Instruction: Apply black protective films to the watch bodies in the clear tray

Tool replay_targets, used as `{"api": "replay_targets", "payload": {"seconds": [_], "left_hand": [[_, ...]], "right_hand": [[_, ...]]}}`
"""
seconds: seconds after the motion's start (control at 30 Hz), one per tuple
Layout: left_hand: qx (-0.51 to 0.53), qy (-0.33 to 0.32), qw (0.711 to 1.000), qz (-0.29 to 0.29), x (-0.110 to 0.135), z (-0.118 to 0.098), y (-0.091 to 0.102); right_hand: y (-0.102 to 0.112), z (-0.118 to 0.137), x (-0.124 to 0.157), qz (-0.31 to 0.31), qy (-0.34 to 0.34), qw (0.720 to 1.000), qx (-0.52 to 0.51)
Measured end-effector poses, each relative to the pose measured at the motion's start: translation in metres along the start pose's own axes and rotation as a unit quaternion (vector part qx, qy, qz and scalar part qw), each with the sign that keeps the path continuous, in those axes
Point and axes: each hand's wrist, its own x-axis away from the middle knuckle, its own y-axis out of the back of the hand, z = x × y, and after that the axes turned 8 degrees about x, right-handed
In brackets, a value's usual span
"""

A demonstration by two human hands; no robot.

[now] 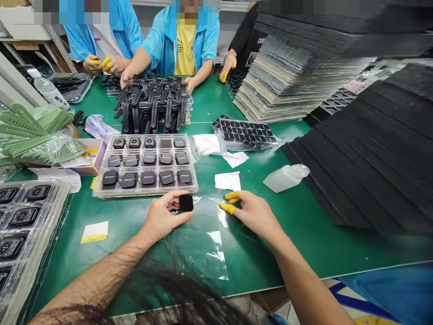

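A black square smartwatch body (186, 203), its dark screen facing up, is gripped by the edges in my left hand (164, 214). To the right, my right hand (255, 212) hovers over the table with yellow finger cots on its fingertips. Its thumb and fingers are apart, and I see nothing held between them. A clear plastic sheet (203, 253) lies flat on the green table below and between both hands. Just beyond my left hand stands a clear compartment tray (145, 194) with several black watch bodies in its cells.
White wipes (228, 181) and a translucent bottle (286, 177) lie right of the tray. Black watch straps (154, 106) are piled behind it; another watch tray (50, 230) is at left. Stacked black sheets (365, 149) fill the right. Co-workers' hands (108, 64) work across the table.
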Motion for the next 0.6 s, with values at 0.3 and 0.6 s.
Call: {"api": "replay_targets", "payload": {"seconds": [0.3,0.6], "left_hand": [[0.008,-0.017,1.000,0.005,0.000,0.008,0.000],[0.006,-0.007,1.000,-0.006,-0.002,0.010,0.002]], "right_hand": [[-0.016,0.004,-0.055,-0.097,0.031,0.978,0.184],[-0.056,0.065,-0.022,0.061,0.373,0.925,0.050]]}}
